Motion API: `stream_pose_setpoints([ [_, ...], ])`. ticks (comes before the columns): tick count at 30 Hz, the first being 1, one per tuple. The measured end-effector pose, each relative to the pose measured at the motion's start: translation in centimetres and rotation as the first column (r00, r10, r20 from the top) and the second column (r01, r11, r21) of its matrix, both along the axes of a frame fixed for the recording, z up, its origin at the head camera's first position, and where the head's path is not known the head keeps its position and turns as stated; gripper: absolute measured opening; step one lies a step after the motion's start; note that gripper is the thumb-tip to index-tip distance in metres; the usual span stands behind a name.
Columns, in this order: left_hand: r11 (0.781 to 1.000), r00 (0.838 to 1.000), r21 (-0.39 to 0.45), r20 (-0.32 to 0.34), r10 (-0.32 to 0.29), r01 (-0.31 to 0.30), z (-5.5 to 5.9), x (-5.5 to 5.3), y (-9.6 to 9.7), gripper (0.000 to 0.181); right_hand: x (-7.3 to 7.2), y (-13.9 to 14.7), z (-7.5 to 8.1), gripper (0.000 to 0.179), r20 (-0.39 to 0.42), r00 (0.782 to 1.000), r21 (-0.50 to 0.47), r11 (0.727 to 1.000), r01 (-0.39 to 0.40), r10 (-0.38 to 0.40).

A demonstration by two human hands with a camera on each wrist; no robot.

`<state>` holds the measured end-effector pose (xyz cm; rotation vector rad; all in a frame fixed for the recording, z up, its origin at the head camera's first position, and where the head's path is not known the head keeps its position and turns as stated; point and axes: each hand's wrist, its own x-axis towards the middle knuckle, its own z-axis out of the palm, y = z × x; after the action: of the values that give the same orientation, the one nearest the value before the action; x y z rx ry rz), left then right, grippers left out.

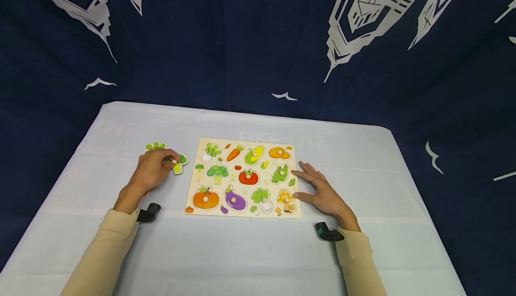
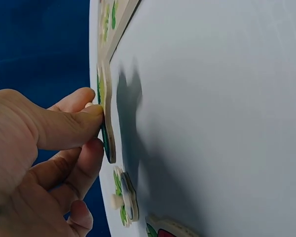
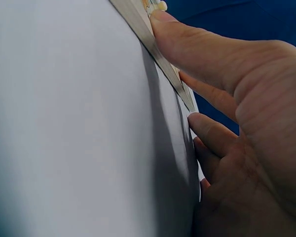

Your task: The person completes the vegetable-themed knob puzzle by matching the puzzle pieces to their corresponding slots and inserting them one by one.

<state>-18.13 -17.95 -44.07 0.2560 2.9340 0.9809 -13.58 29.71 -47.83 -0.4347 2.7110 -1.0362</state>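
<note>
My left hand (image 1: 151, 173) pinches a flat wooden broccoli puzzle piece (image 1: 178, 168) by its small knob, left of the puzzle board (image 1: 250, 212). In the left wrist view the broccoli piece (image 2: 108, 103) is tilted on edge to the camera, its shadow on the cloth beside it. On the board's right edge rest the thumb and fingertips of my right hand (image 1: 324, 195), spread and fairly straight. Knobbed vegetable pieces, such as a tomato (image 1: 248, 178), an eggplant (image 1: 238, 203) and a pumpkin (image 1: 205, 200), sit in the board. A broccoli picture (image 1: 217, 172) without a knob shows there too.
A green-leaved piece (image 1: 155, 146) lies beyond my left hand, partly hidden by it. Lower in the left wrist view are a knobbed leafy piece (image 2: 128, 197) and part of a red one (image 2: 165, 232). White cloth (image 1: 242, 255) covers the table; a dark blue curtain (image 1: 181, 54) hangs behind.
</note>
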Motion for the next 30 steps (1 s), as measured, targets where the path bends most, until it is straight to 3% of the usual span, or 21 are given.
stream_pose_setpoints([
  [8,1.0,0.999,-0.01,-0.042,-0.011,0.011,0.1,0.2,0.8,0.014,0.1,-0.1,-0.3,0.071,0.005,1.0,-0.004,1.0,0.003,-0.003],
  [12,0.999,0.997,-0.003,-0.064,-0.047,0.047,0.1,0.2,1.4,0.013,0.1,-0.2,-0.2,0.07,0.005,1.0,-0.012,1.0,0.006,-0.006],
  [22,0.994,0.991,0.001,-0.077,-0.111,0.111,0.5,0.8,2.9,0.013,0.1,-0.4,-0.1,0.07,0.001,1.0,-0.019,1.0,-0.005,0.005],
  [30,0.988,0.986,0.018,-0.062,-0.152,0.153,0.6,0.5,4.9,0.015,0.0,-0.3,0.2,0.07,0.003,1.0,-0.004,1.0,-0.002,0.002],
])
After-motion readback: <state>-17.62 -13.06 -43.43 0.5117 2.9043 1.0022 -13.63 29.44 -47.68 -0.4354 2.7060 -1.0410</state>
